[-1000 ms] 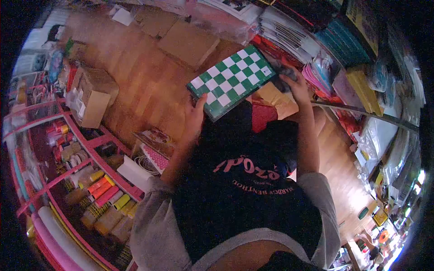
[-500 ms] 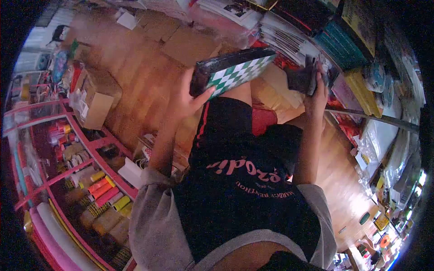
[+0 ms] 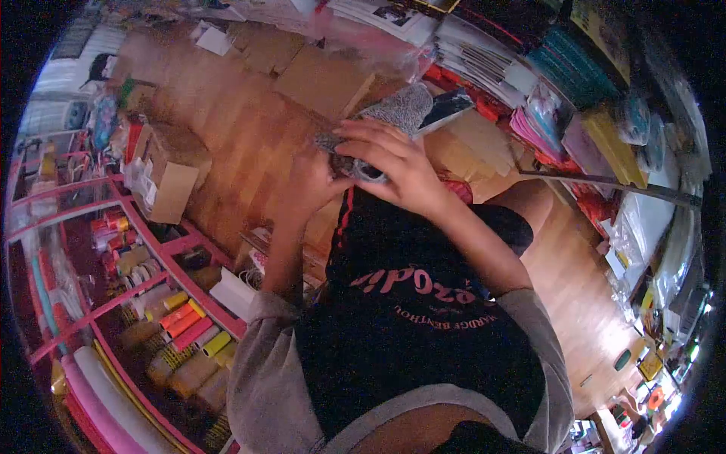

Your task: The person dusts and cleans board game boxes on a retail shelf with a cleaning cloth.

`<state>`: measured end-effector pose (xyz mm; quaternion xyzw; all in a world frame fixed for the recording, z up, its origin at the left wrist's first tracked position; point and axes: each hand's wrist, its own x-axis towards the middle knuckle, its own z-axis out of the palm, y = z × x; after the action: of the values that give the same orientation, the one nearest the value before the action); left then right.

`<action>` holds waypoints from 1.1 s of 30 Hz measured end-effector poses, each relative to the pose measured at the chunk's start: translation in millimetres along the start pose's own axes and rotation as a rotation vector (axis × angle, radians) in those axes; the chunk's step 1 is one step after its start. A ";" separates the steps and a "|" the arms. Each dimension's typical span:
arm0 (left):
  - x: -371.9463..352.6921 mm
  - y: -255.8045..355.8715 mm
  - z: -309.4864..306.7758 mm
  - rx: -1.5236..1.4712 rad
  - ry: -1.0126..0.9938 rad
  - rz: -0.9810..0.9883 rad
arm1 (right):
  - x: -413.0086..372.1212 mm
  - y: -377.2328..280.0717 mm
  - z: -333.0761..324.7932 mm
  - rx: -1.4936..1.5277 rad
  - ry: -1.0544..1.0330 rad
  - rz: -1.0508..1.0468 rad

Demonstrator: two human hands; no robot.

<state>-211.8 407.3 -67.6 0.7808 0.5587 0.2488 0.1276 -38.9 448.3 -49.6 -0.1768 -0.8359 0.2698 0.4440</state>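
Observation:
A dark, long box [image 3: 448, 107] is held over my lap, with its far end showing beyond a speckled grey cloth [image 3: 404, 108]. My left hand [image 3: 316, 175] grips the near end of the box, fingers partly hidden. Curled over the cloth, my right hand [image 3: 393, 157] presses it against the box close to the left hand. Most of the box lies covered by cloth and fingers, and its checkered side is out of sight.
Flattened cardboard [image 3: 321, 79] lies on the wooden floor ahead. An open carton [image 3: 170, 178] stands left, beside a pink-framed rack [image 3: 162, 246] of colourful rolls. Stacked packets and books [image 3: 571, 72] line the right, behind a metal rail [image 3: 616, 191].
My right hand has swung left with the grey cloth and brought it onto the box. The green-and-white checkered side has turned out of view. My left hand stays on the box.

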 end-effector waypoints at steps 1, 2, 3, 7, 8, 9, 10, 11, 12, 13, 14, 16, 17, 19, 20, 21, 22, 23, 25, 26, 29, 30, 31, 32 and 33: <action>-2.9 -0.9 0.9 -0.003 -0.007 -0.002 | -1.8 -0.9 -0.1 0.033 -0.014 0.040; -4.7 -2.6 4.0 -0.056 -0.006 -0.044 | -3.1 -0.8 -1.2 0.061 -0.029 0.079; -5.8 -4.8 6.8 -0.110 -0.003 -0.082 | -4.4 0.0 -0.8 0.056 -0.028 0.084; -10.6 -12.3 9.9 -0.093 -0.053 -0.090 | -8.7 2.9 1.1 0.028 -0.045 0.080; -9.5 -11.0 9.0 -0.100 -0.029 -0.065 | -8.7 3.1 1.1 0.011 -0.054 0.080; -8.8 -9.3 8.0 -0.108 -0.005 -0.040 | -8.4 3.1 0.5 0.011 -0.056 0.081; -8.1 -6.4 6.1 -0.110 -0.004 -0.042 | -8.1 3.0 -0.6 -0.014 -0.057 0.089; -7.3 -2.6 3.6 -0.105 -0.008 -0.070 | -8.4 3.0 -1.7 -0.039 -0.058 0.098; -6.2 0.6 1.9 -0.100 -0.013 -0.099 | -9.8 3.3 -2.9 -0.038 -0.061 0.099; -4.4 3.3 1.7 -0.101 -0.012 -0.102 | -11.3 3.8 -4.7 -0.099 -0.067 0.150; -2.3 6.0 2.1 -0.150 0.020 -0.084 | -12.7 4.3 -6.2 -0.161 -0.074 0.202; -4.4 3.6 5.6 -0.199 0.053 -0.067 | -12.2 8.0 -8.9 -0.180 -0.068 0.240; -7.7 0.2 9.4 -0.210 0.030 -0.136 | -11.8 9.8 -10.1 -0.202 -0.060 0.278; -11.6 -5.0 13.3 -0.221 0.010 -0.203 | -11.7 11.1 -11.6 -0.308 -0.052 0.284; -10.9 -3.6 11.4 -0.185 0.024 -0.174 | -12.1 11.7 -12.5 -0.413 -0.043 0.293; -10.8 -2.7 10.2 -0.149 0.039 -0.146 | -12.6 13.8 -14.2 -0.414 -0.044 0.292; -12.3 -3.4 11.3 -0.150 0.040 -0.146 | -13.7 17.7 -16.8 -0.446 -0.022 0.343; -14.9 -5.3 13.2 -0.219 0.044 -0.200 | -15.2 22.2 -19.9 -0.477 0.000 0.393; -18.9 -8.6 15.4 -0.290 0.046 -0.253 | -21.7 35.7 -28.5 -0.425 -0.015 0.409; -19.1 -10.1 15.8 -0.223 0.039 -0.224 | -23.3 39.5 -33.5 -0.374 -0.029 0.423; -18.3 -6.8 12.2 -0.109 0.003 -0.201 | -27.9 47.6 -44.3 -0.346 0.015 0.411; -17.6 -5.1 11.0 -0.060 -0.024 -0.205 | -30.6 53.7 -47.0 -0.340 0.029 0.413; -16.9 -5.0 10.9 -0.062 -0.024 -0.203 | -34.3 59.6 -50.3 -0.343 0.030 0.413; -16.1 -5.6 10.4 -0.109 -0.040 -0.253 | -38.6 66.2 -53.8 -0.340 0.067 0.493; -15.0 -6.4 9.7 -0.155 -0.056 -0.302 | -42.3 72.4 -57.3 -0.337 0.105 0.573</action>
<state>-215.6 396.2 -82.6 0.6824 0.6450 0.2474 0.2391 36.1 499.9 -94.7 -0.4891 -0.7612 0.2322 0.3570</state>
